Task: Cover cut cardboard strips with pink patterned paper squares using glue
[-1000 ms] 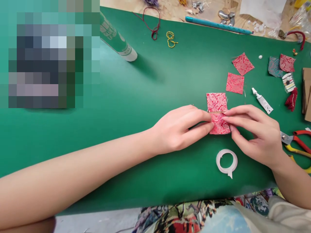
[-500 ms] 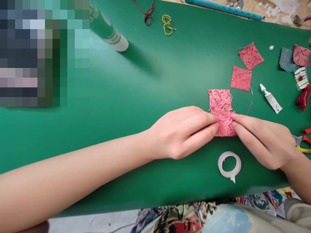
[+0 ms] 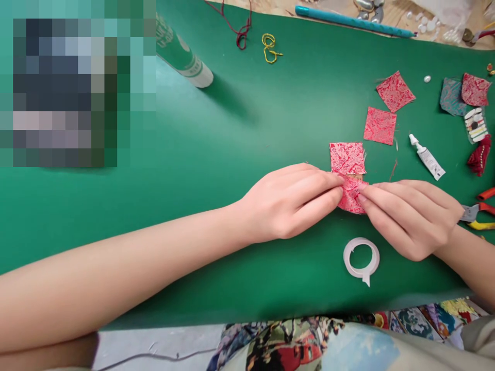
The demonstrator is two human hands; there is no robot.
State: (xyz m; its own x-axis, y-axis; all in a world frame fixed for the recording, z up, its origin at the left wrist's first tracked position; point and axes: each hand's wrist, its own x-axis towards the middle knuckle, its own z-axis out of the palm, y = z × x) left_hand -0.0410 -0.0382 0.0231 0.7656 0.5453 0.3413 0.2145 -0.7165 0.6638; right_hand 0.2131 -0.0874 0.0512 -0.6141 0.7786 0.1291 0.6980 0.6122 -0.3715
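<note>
A red patterned fabric square (image 3: 351, 197) lies between my two hands, slightly bent. My left hand (image 3: 296, 198) pinches its left side with thumb and fingers closed. On its right side, my right hand (image 3: 412, 216) has its fingertips closed on the upper right part. Just above lies a second red patterned square (image 3: 347, 157), and a thin tan strip (image 3: 356, 176) shows between the two. Below the hands rests a roll of white tape (image 3: 361, 260) with its loose end sticking out.
Two more red squares (image 3: 380, 125) and a small white glue tube (image 3: 427, 157) lie to the upper right. Orange-and-yellow-handled pliers (image 3: 479, 212) are beside my right hand. A green-and-white bottle (image 3: 185, 54), yellow cord (image 3: 269, 49) and blue pencil (image 3: 353, 21) are farther back.
The right edge of the held square has shifted and bent, and the tan strip above it now shows. My right hand has moved slightly left and up with it.
</note>
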